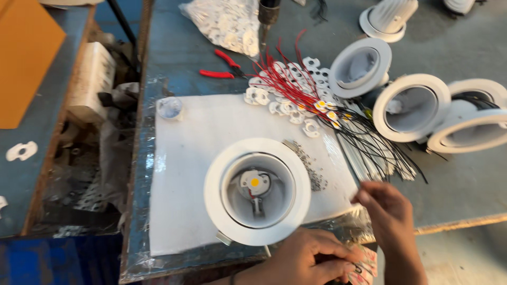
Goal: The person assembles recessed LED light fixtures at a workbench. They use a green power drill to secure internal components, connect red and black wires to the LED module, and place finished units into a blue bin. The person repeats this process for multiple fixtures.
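Head view. We see a white round lamp housing [257,191] lying open side up on a white sheet [190,158], near the table's near edge, a small yellow chip at its centre. Our left hand [306,261] sits just near of its rim, fingers curled on small pale pieces we cannot identify; our right hand [388,211] hovers right of it, fingertips pinched, contents unclear. We judge the housing light, rigid and smooth: best gripped by the broad outer rim, sparing the fragile chip and thin wires [364,137] farther right.
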